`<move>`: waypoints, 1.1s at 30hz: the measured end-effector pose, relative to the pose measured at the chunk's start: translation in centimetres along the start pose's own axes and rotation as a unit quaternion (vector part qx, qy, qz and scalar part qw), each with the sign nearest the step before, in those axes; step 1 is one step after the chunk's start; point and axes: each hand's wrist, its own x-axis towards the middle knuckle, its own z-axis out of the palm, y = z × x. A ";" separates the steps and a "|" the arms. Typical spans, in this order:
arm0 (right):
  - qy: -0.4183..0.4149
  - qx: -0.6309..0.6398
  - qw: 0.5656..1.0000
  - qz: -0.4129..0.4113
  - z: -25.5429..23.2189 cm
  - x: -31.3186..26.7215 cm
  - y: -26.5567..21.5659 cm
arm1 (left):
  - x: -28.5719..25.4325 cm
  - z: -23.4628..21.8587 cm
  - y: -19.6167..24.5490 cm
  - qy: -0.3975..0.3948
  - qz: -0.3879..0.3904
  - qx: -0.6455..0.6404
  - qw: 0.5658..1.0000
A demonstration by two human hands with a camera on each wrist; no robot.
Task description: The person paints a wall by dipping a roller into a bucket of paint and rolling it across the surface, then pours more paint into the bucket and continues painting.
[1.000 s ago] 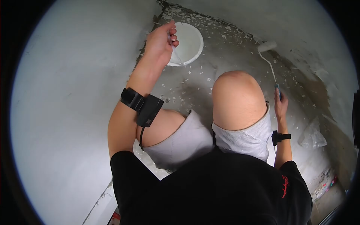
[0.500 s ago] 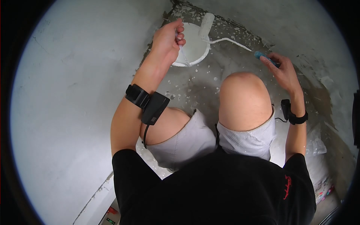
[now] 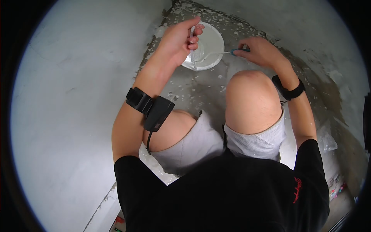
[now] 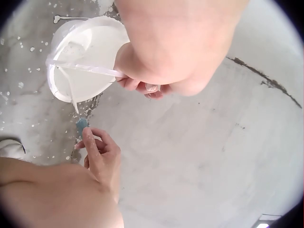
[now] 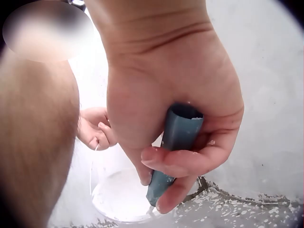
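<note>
My left hand [image 3: 179, 40] has its fingers curled round the pale strap-like handle [image 4: 92, 69] of a white bucket [image 3: 220, 38]. White paint [image 4: 99, 57] lies in the bucket. My right hand [image 3: 262, 52] grips the blue handle [image 5: 178, 135] of a paint roller, fingers wrapped about it in the right wrist view. The roller's white-coated wire frame [image 3: 214, 53] reaches over the bucket's rim, and its head is down inside the bucket, largely lost against the white paint. Both hands are at the bucket, left hand over its left side, right hand beyond its right rim.
The bucket stands on a grey floor [image 3: 189, 87] spotted with white paint, near the corner of two pale walls [image 3: 77, 77]. The person's bent knees [image 3: 253, 100] are close in front of it. A clear plastic bag [image 3: 327, 142] lies at the right.
My right hand has swung the roller up from the right side and over to the bucket, lowering its head inside. My left hand keeps hold of the bucket handle, shifted slightly right in view.
</note>
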 end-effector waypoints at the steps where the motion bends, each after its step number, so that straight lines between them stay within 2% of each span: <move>1: 0.010 -0.035 0.999 0.009 0.3 0.2 0.0 | 0.0 0.1 -0.1 0.000 0.000 -0.002 1.000; 5: 0.022 -0.089 0.995 0.049 1.2 0.8 0.0 | 0.5 -0.1 -0.5 0.003 -0.004 0.006 1.000; 11: 0.100 -0.116 0.988 0.018 2.1 0.6 0.1 | 0.5 -0.7 -0.3 -0.007 0.017 0.000 1.000; 15: 0.122 -0.123 0.984 0.045 2.1 0.8 0.1 | 0.3 -0.2 0.1 0.007 0.044 0.032 0.999; 20: 0.158 -0.142 0.977 0.015 1.8 0.4 -0.5 | 0.2 -0.3 0.3 0.002 0.065 0.033 0.997; 28: 0.152 -0.137 0.978 -0.038 2.6 0.6 -0.7 | 0.5 -1.1 0.1 0.002 0.085 0.020 0.996; 33: 0.135 -0.097 0.985 -0.040 2.1 0.5 -1.2 | 0.3 -0.8 0.3 0.027 0.053 0.039 0.997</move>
